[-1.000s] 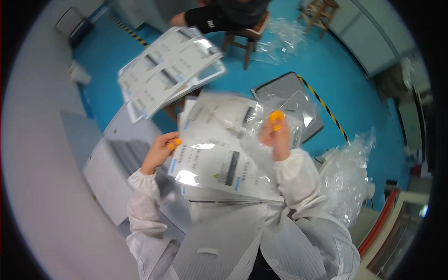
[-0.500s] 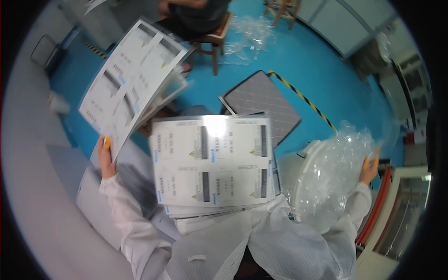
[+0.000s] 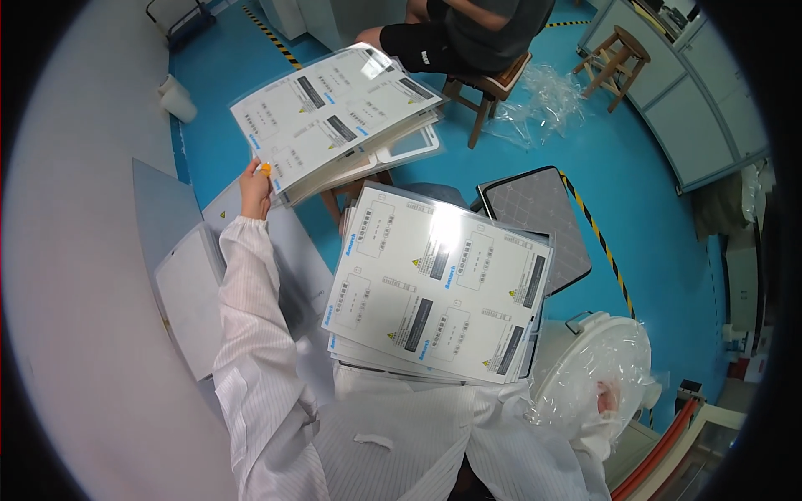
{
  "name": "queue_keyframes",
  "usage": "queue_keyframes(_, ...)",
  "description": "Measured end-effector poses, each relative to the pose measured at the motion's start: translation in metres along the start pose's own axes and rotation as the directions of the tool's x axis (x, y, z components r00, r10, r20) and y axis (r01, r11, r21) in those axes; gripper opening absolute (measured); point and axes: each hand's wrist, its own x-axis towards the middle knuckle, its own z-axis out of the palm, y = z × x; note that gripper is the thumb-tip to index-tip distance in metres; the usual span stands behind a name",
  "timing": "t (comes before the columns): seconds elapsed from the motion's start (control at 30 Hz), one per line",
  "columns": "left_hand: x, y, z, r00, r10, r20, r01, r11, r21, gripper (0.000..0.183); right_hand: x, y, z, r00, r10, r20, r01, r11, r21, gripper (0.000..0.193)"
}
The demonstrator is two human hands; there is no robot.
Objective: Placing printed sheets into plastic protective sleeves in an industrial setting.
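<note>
My left hand (image 3: pixel 256 190), with a yellow cover on a fingertip, is closed at the near-left corner of a white printed panel sheet (image 3: pixel 368 108). That sheet lies over a stack of similar sheets (image 3: pixel 401 150) on a wooden stool. A second pile of printed sheets (image 3: pixel 384 288) rests on my lap, its top sheet glossy under a bright reflection. My right hand (image 3: pixel 607 399) shows only as a patch of skin through crumpled clear plastic film (image 3: pixel 576 380), over a round white container (image 3: pixel 597 326). Its fingers cannot be made out.
A dark grey padded square top (image 3: pixel 539 213) stands just beyond my lap. Past the far stack, another person (image 3: pixel 493 33) sits on a wooden stool. Loose plastic film (image 3: pixel 543 104) lies on the blue floor near another stool (image 3: pixel 616 63). A white wall borders the left.
The sheet in my left hand has come down onto the far stack. My right hand has moved from beyond the film's right edge to within or behind the film. The view has shifted.
</note>
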Motion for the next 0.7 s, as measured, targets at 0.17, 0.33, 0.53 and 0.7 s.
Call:
queue_keyframes(0.17, 0.003, -0.011, 0.0, 1.0, -0.019, -0.002, 0.019, 0.993, 0.118, 0.027, -0.015, 0.034, -0.08, 0.984, 0.167, -0.068, -0.146, 0.958, 0.247, 0.038)
queue_keyframes(0.33, -0.004, -0.007, 0.014, 0.99, 0.137, -0.032, -0.12, 0.941, 0.318, 0.029, -0.026, 0.024, -0.157, 0.911, 0.405, -0.074, -0.326, 0.819, 0.472, 0.034)
queue_keyframes(0.53, 0.014, -0.026, -0.002, 0.872, 0.482, 0.087, -0.336, 0.46, 0.822, 0.043, -0.062, -0.213, -0.253, 0.895, -0.316, 0.315, 0.166, 0.891, 0.422, 0.055)
queue_keyframes(0.7, 0.021, -0.01, -0.056, 0.848, 0.501, 0.175, -0.443, 0.487, 0.753, 0.039, -0.107, -0.222, -0.127, 0.743, -0.426, 0.517, 0.136, 0.851, 0.507, 0.067)
